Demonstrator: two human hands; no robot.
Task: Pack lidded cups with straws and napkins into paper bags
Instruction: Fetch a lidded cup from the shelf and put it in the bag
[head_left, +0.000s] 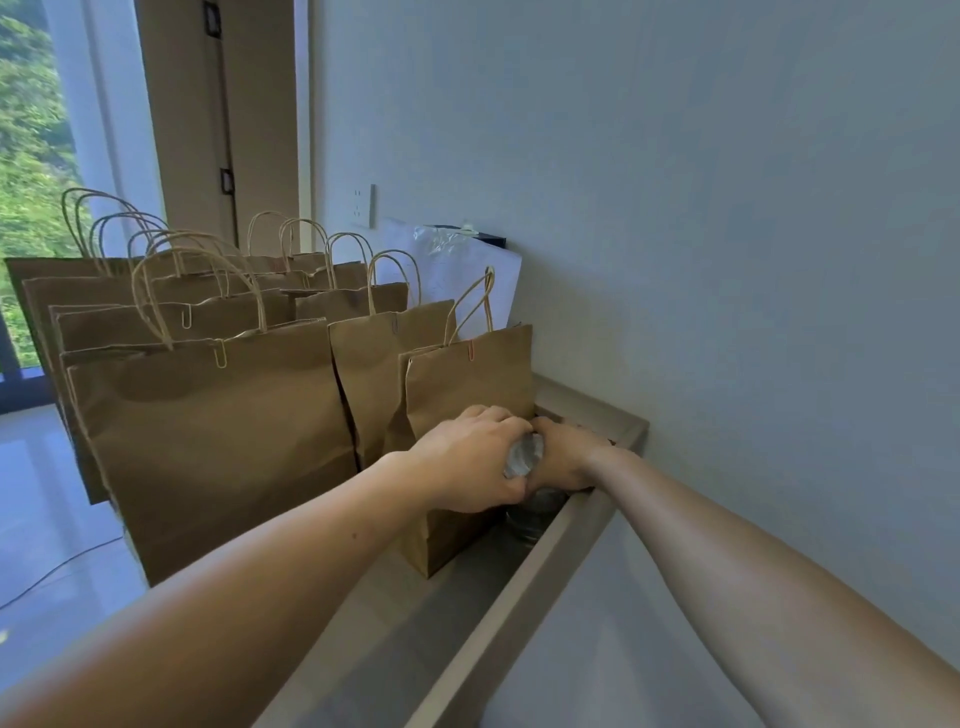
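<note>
Left hand (470, 457), right hand (566, 457) | grip: both round clear cup (524, 458) | paper bags (208, 441) clipped (contents hidden)

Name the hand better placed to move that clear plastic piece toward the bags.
Left, probably: the left hand grips the clear plastic piece nearest the paper bags; the right hand sits by the wall.

- Your left hand (467, 457) covers most of the clear thing (523, 457); cup or lid, can't tell.
- Your right hand (563, 460) has its fingers out of sight behind it.
- The dark shape (537, 514) below them is shadowed, unreadable.
</note>
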